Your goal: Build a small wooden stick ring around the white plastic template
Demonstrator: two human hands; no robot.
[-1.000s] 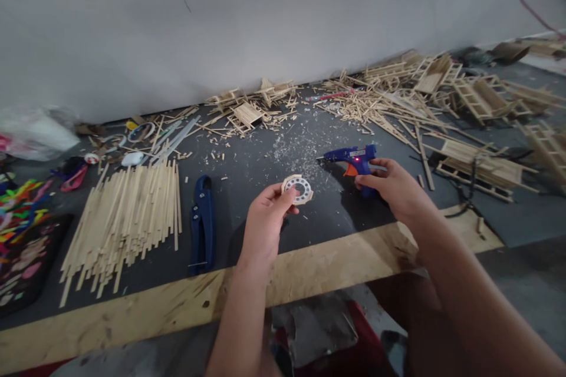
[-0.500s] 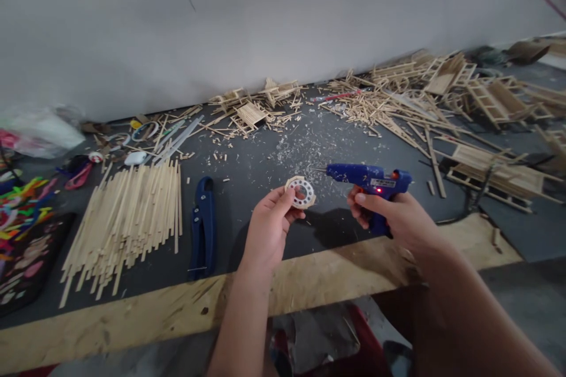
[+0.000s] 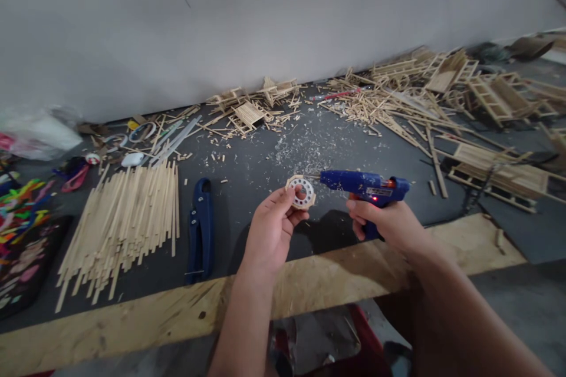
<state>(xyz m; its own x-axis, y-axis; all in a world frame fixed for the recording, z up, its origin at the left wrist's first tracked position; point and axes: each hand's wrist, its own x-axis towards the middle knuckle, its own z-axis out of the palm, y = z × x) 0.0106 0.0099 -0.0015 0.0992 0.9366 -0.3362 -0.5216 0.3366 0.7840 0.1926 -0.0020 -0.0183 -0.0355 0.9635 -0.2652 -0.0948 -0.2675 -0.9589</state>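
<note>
Between thumb and fingers, my left hand (image 3: 276, 218) pinches a small white ring (image 3: 302, 198) with a circle of holes and pale wooden pieces around its rim. My right hand (image 3: 391, 221) is wrapped around the handle of a blue hot glue gun (image 3: 354, 181), whose red light glows. The gun's metal nozzle points left and reaches the upper right rim of the ring; whether it touches cannot be made out. Both hands are held above the near part of the dark table (image 3: 252, 171).
A blue cutter (image 3: 201, 230) lies left of my hands, beside a pile of thin wooden sticks (image 3: 128, 218). Small wooden structures (image 3: 250, 113) and loose sticks (image 3: 367, 103) lie along the wall. Pipe cleaners (image 3: 22, 206) are at far left. A plywood strip (image 3: 177, 306) edges the table.
My right hand has brought the glue gun left and slightly down, so its nozzle is now at the ring's rim. My left hand holds the ring almost still.
</note>
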